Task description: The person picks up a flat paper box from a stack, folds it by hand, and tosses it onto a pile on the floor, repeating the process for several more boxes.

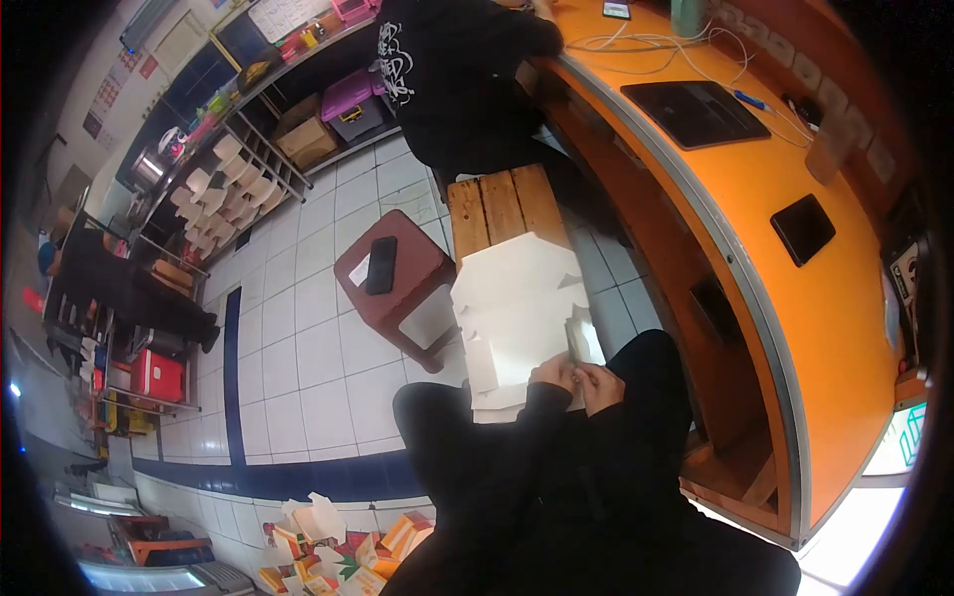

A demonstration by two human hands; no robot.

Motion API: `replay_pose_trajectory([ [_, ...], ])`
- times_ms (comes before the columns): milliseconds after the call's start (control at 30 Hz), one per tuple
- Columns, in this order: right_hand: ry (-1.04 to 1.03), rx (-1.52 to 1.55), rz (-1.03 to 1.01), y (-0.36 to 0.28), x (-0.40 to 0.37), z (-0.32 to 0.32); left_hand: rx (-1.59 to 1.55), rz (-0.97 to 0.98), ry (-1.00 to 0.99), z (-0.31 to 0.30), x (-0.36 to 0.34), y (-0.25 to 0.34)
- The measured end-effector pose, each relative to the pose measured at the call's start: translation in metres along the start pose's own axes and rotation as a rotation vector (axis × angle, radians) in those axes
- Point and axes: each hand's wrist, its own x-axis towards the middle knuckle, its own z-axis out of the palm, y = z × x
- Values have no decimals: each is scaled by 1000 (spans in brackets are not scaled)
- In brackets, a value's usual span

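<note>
Slatted brown wooden bench (500, 209) amid pale floor tiles (298, 343)

A flat white cardboard blank (519, 308) lies over it, long axis running away, ahead and left of the left hand (553, 373), the nearer; right hand (601, 388) sits outside — both grips apparently pinched closed on its right edge.

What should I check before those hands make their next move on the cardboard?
1. Cardboard over the bench: ok, its far end overlaps the wood.
2. Left hand at the cardboard: ok, by its near right corner.
3. Right hand close by: ok, beside the left.
4. Grip secure: cannot tell, the fingers hide it.
5. Cardboard formed into a box: not ok, mostly flat.
6. Phone out of the way: ok, on the stool.
</note>
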Motion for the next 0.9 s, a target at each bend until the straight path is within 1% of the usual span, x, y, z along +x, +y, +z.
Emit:
replay_pose_trajectory([
  [33,10,18,48,3,0,1,84,23,-10,3,-4,0],
  [67,6,19,45,13,1,4,170,47,-19,1,-6,4],
  [100,-8,64,98,23,4,8,166,23,-67,-2,-7,8],
  [133,-22,107,152,19,7,8,165,23,-62,-1,-5,1],
  [167,-27,105,151,16,9,7,166,75,-89,1,-5,-8],
  [200,-24,35,157,13,11,5,166,125,-116,3,-5,-16],
  [233,-21,-34,165,7,11,4,165,118,-114,-3,-6,-18],
  [300,-6,-51,133,25,12,8,213,217,-45,-32,-7,-21],
  [333,19,-67,98,33,13,9,199,330,153,-50,-10,-20],
  [367,19,-61,105,35,14,7,189,328,320,-71,-11,-19],
  [400,52,-96,90,37,13,6,319,309,483,-100,-17,-7],
  [433,85,-130,75,37,13,5,168,164,567,-121,-22,-6],
  [467,85,-123,80,34,13,5,177,165,564,-137,-22,-16],
  [533,84,82,109,27,14,7,-85,-136,577,-156,-20,-49],
  [567,74,81,94,25,15,8,-81,-135,588,-152,-15,-78],
  [600,68,87,84,24,15,10,-471,-171,346,-145,-7,-113],
  [633,52,114,75,24,15,11,-851,-195,84,-141,-1,-129],
  [667,37,138,69,21,15,11,-854,-190,91,-142,-6,-112],
  [733,29,133,67,13,15,9,-863,-357,-48,-142,-21,-82],
  [767,24,126,73,10,12,6,-912,-348,-142,-143,-24,-82],
  [800,23,120,73,13,11,5,-918,-350,-144,-143,-26,-81],
  [833,23,120,73,16,12,5,-838,-75,-271,-143,-26,-79],
  [900,21,119,66,20,13,4,-775,-111,-338,-151,-33,-38],
])
